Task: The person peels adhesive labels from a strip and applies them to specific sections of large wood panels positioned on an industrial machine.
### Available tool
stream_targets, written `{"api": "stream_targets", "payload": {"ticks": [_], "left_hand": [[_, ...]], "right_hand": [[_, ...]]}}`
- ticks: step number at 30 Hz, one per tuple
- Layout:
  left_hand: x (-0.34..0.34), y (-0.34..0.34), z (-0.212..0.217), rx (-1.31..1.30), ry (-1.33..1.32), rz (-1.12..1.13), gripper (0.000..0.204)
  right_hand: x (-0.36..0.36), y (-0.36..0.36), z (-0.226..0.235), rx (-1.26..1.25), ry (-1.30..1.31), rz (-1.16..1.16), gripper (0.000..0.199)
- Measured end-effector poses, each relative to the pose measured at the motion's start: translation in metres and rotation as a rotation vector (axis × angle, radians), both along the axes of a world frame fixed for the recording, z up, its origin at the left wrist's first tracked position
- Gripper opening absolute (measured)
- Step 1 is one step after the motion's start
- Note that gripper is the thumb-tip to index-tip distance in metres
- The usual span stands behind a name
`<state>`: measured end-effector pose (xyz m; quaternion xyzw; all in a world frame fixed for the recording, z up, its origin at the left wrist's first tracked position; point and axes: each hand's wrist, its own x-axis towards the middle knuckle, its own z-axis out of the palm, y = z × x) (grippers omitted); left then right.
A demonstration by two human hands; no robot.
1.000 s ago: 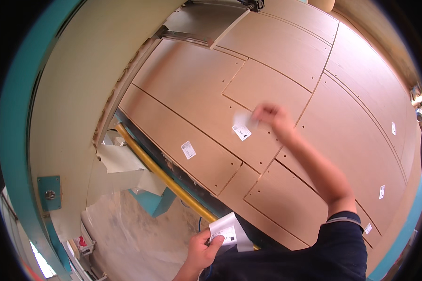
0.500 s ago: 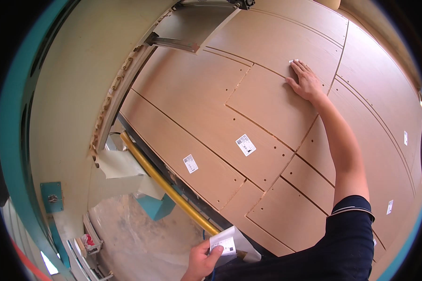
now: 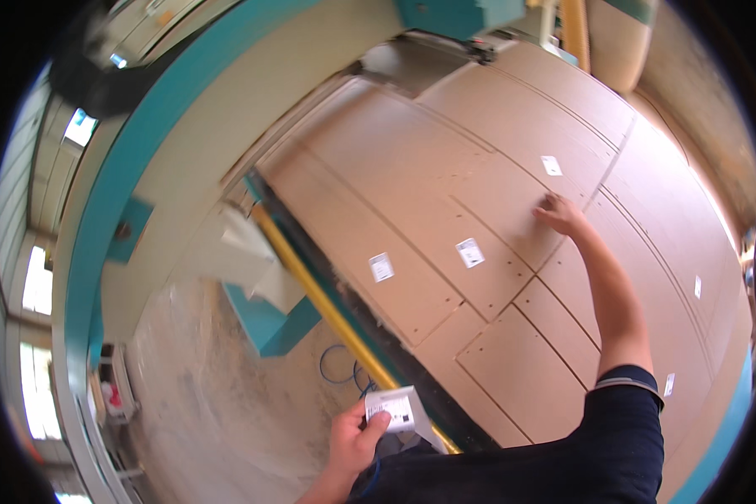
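In my left hand (image 3: pixel 351 438) I grip a strip of white printed labels (image 3: pixel 395 412), thumb on top, its loose end curling to the right. My right arm reaches over a large light-brown board (image 3: pixel 412 168) cut into panels by grooves and drilled with small holes. Low over one panel is my right hand (image 3: pixel 565 215), slightly blurred, its fingers bent and the thumb apart; it seems to hold nothing. Just beyond it a white label (image 3: pixel 551 165) lies flat on the board. Two more labels, one (image 3: pixel 470 253) and another (image 3: pixel 381 267), lie on nearer panels.
A yellow rail (image 3: pixel 311 290) runs along the board's near left edge. To the left rises a cream and teal machine frame (image 3: pixel 176 126). Blue hose (image 3: pixel 336 363) coils over the dusty floor (image 3: pixel 218 403). Further labels (image 3: pixel 698 286) dot the board's right side.
My right hand has drawn back from the far label, uncovering it, and its fingers have bent from flat. The view has shifted, showing more on the left. The left hand keeps the label strip.
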<state>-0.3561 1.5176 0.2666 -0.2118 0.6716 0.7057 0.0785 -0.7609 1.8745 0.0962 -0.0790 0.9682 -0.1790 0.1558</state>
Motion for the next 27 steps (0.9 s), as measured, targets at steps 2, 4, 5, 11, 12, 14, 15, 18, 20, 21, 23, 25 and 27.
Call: {"api": "stream_targets", "payload": {"ticks": [2,4,5,11,12,14,15,18,20,21,23,25,27], "left_hand": [[0.020,-0.020,0.001,0.075,0.035,0.075,0.023],[0.041,-0.039,0.003,0.152,0.069,0.141,0.023],[0.049,-0.047,0.003,0.202,0.075,0.166,0.024],[0.104,-0.100,0.006,0.280,0.249,0.295,0.024],[0.117,-0.113,0.010,0.314,0.277,0.322,0.025],[0.140,-0.132,0.005,0.300,0.311,0.391,0.026],[0.151,-0.143,0.006,0.327,0.352,0.420,0.027],[0.186,-0.180,-0.003,0.297,0.408,0.499,0.027],[0.211,-0.210,-0.005,0.201,0.461,0.549,0.027],[0.226,-0.224,-0.008,0.176,0.423,0.566,0.027],[0.256,-0.258,-0.013,0.255,0.531,0.645,0.026],[0.284,-0.291,-0.020,0.196,0.568,0.677,0.026],[0.307,-0.317,-0.019,0.225,0.604,0.708,0.026]], "right_hand": [[0.045,-0.027,-0.005,-0.013,0.241,0.028,0.065],[0.107,-0.065,-0.004,-0.211,0.286,0.038,0.055],[0.140,-0.088,0.000,-0.405,0.243,0.084,0.050],[0.317,-0.240,0.060,-0.863,-0.143,0.293,0.031],[0.336,-0.266,0.076,-0.903,-0.229,0.265,0.030],[0.368,-0.310,0.093,-1.034,-0.320,0.299,0.027],[0.381,-0.337,0.102,-1.088,-0.296,0.324,0.023],[0.419,-0.397,0.126,-1.120,-0.295,0.453,0.021],[0.445,-0.439,0.142,-1.128,-0.263,0.562,0.019],[0.461,-0.458,0.148,-1.147,-0.293,0.566,0.015],[0.495,-0.502,0.156,-1.138,-0.357,0.641,0.015],[0.526,-0.539,0.161,-1.114,-0.366,0.781,0.019],[0.555,-0.576,0.165,-1.148,-0.426,0.892,0.021]]}}
